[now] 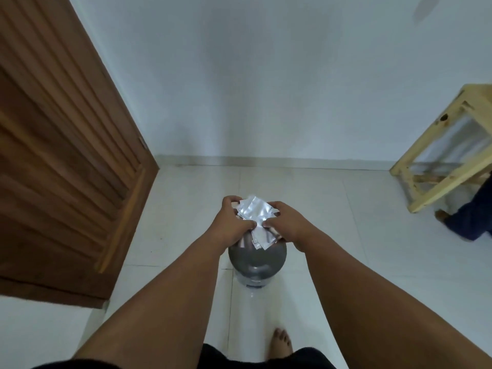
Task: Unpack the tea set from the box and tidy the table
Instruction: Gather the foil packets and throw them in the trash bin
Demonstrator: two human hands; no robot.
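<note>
Gripping crumpled white packaging (256,212) with left hand (231,223) and right hand (288,222), fingers curled round it from both sides, thumbs pinching near edge. Held directly over grey round bin (257,258) on tiled floor (346,235). Brown wooden door (66,155) at left, pale wooden table frame (436,145) at right.

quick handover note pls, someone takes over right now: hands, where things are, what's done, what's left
Left hand and right hand: both grip one crumpled bundle of white wrapping, fingers curled round it.
The bundle is held just above the grey bin on the floor; whether the bin is open is unclear.
Done: wrapping gathered and at the bin.
Left: drop it in. Tea set and box are not in view, so check them.
</note>
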